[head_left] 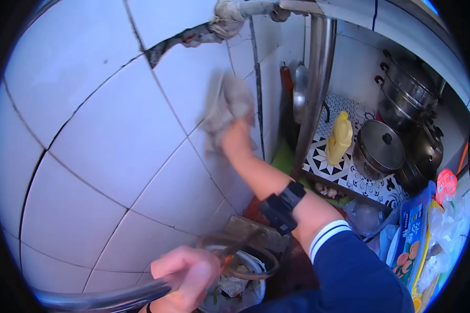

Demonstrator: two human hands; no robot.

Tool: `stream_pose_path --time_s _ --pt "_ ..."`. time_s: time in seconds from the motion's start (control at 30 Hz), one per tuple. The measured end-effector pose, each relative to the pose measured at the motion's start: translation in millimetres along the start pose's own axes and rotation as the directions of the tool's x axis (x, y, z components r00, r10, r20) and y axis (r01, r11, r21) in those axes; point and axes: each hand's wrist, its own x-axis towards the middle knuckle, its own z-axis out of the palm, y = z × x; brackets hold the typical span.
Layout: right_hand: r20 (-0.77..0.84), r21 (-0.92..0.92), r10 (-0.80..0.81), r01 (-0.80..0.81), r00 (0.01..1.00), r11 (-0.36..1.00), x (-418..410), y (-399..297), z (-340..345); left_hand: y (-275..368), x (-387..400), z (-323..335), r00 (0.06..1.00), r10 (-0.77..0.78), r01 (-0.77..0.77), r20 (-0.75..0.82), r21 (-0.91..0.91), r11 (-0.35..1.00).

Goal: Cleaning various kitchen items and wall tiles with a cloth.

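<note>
My right hand (237,125) is pressed to the white tiled wall (172,117) with a grey cloth (225,98) gripped in it; hand and cloth are blurred. A black device is strapped to that forearm. Lower down, my left hand (192,274) is closed around a metal tube or handle (109,299), which runs off to the lower left. Beneath both hands stands a bin (260,291) with refuse in it, and a brownish ring-shaped rim (272,266) lies over it.
Right of a steel post (317,78), a patterned shelf (321,156) bears a yellow bottle (340,137), a lidded pot (379,148) and stacked steamer pots (407,94). A blue printed box (409,234) and plastic bags (442,238) stand at the right. A wrapped pipe (229,19) crosses above.
</note>
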Motion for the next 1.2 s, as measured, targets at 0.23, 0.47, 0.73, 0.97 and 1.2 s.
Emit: stream_pose_path --time_s 0.23,0.47,0.73,0.97,1.2 --pt "0.706 0.038 -0.687 0.96 0.171 0.278 -132 -130 91 -10 10 -4 1.0 -0.003 0.003 -0.02 0.023 1.0" --pt "0.497 -0.304 -0.593 0.767 0.633 0.564 -44 -6 -9 6 9 -5 0.999 -0.054 0.055 -0.005 0.079 0.995" --pt "-0.088 -0.876 0.213 -0.177 0.973 0.449 -38 122 -93 -17 24 -20 0.99 0.135 -0.131 -0.033 0.103 0.986" --pt "0.24 0.571 0.545 -0.571 0.803 0.59 -174 6 9 -16 19 -23 0.987 0.157 -0.159 0.032 0.096 0.983" --pt "0.904 0.043 -0.355 0.773 0.239 0.632 -165 18 -32 -15 19 -12 0.989 0.15 -0.148 0.0 0.155 0.977"
